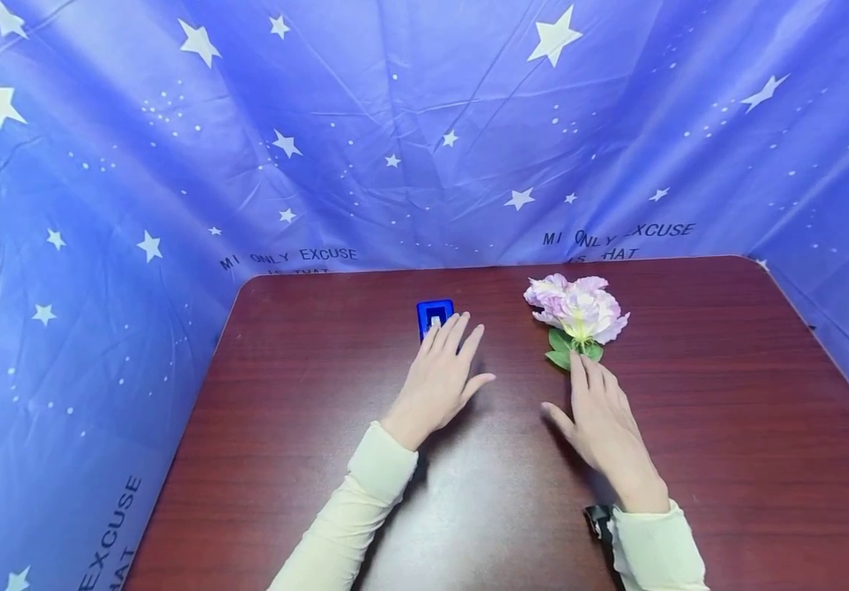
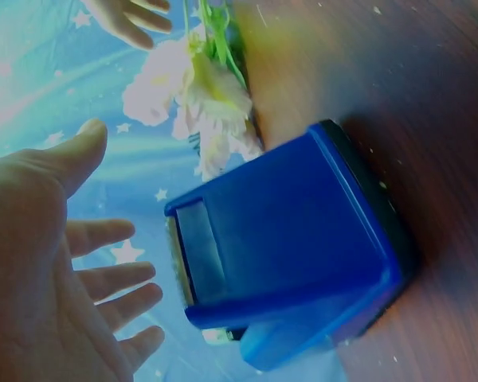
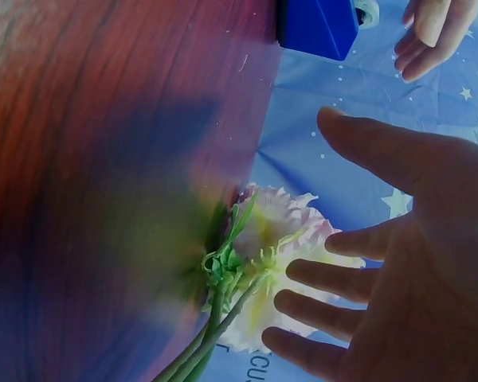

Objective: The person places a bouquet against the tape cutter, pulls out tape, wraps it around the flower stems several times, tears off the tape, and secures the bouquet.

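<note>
A blue plastic box-like object (image 1: pixel 425 310) with a dark base stands on the table, partly hidden by the left hand in the head view. Its tapered blue side (image 2: pixel 287 223) fills the middle of the left wrist view; its exact kind is unclear. My left hand (image 1: pixel 435 379) is just in front of and above it, fingers extended, apart from it. Pale pink flowers (image 1: pixel 580 305) with green leaves lie to the right. Over their stems (image 3: pixel 203 346) my right hand (image 1: pixel 609 423) hovers with spread fingers, gripping nothing. Both palms face down.
The dark red wooden table (image 1: pixel 284 410) has rounded far corners. Behind and beside it hangs a blue curtain (image 1: pixel 395 107) with white stars and printed letters. A black strap (image 1: pixel 598 521) shows at the right wrist.
</note>
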Demonstrator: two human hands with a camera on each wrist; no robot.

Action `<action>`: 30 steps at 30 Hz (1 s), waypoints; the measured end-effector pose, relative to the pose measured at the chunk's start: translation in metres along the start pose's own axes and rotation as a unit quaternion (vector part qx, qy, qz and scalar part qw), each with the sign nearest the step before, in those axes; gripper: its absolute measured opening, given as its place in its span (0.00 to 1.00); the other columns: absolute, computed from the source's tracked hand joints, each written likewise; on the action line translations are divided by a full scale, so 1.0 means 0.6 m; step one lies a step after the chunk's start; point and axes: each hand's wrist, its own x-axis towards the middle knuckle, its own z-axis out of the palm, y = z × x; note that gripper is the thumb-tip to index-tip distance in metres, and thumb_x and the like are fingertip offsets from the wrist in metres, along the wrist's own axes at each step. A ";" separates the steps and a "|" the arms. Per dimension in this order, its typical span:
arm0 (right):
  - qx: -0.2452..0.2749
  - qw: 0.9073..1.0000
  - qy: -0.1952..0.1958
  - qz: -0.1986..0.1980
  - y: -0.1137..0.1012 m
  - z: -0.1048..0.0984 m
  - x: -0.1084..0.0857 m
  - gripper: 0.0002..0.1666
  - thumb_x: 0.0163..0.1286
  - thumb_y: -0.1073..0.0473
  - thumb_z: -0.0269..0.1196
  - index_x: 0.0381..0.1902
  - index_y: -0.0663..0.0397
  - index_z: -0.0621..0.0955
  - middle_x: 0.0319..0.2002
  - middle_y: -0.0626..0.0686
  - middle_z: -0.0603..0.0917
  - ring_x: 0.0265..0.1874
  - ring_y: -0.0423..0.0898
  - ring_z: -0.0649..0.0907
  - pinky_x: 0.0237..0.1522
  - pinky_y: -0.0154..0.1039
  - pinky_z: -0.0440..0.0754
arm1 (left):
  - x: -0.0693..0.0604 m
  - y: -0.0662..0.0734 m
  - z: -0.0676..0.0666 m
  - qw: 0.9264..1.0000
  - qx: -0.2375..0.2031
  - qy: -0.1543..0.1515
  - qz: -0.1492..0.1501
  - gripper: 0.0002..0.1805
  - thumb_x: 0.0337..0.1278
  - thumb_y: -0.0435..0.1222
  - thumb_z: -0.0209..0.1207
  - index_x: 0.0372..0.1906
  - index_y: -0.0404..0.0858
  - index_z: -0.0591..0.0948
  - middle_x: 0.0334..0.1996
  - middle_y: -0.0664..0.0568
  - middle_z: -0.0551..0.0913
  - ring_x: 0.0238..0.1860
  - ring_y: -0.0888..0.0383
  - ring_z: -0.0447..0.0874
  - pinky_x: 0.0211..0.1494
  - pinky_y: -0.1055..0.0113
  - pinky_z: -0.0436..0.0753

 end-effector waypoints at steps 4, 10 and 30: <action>0.002 1.000 -0.006 0.012 0.004 -0.001 -0.004 0.49 0.67 0.51 0.65 0.73 0.72 0.54 0.68 0.74 0.62 0.66 0.72 0.62 0.64 0.69 0.62 | 0.009 0.011 0.000 1.000 0.000 0.002 0.018 0.35 0.71 0.57 0.48 0.73 0.40 0.66 0.73 0.42 0.64 0.75 0.47 0.60 0.77 0.52 0.57; 0.005 0.999 -0.012 0.032 0.009 -0.003 -0.007 0.49 0.68 0.51 0.65 0.73 0.72 0.55 0.68 0.75 0.61 0.65 0.73 0.63 0.62 0.70 0.64 | 0.018 0.021 0.002 0.999 0.001 0.000 0.043 0.34 0.72 0.56 0.48 0.72 0.40 0.67 0.73 0.43 0.65 0.75 0.49 0.60 0.79 0.55 0.54; 0.005 0.997 -0.042 0.065 0.020 -0.007 -0.015 0.47 0.67 0.52 0.64 0.72 0.71 0.56 0.63 0.76 0.66 0.59 0.76 0.67 0.53 0.71 0.70 | 0.041 0.045 0.010 0.994 0.007 0.024 0.108 0.26 0.70 0.49 0.54 0.66 0.43 0.74 0.66 0.48 0.74 0.69 0.54 0.69 0.76 0.59 0.60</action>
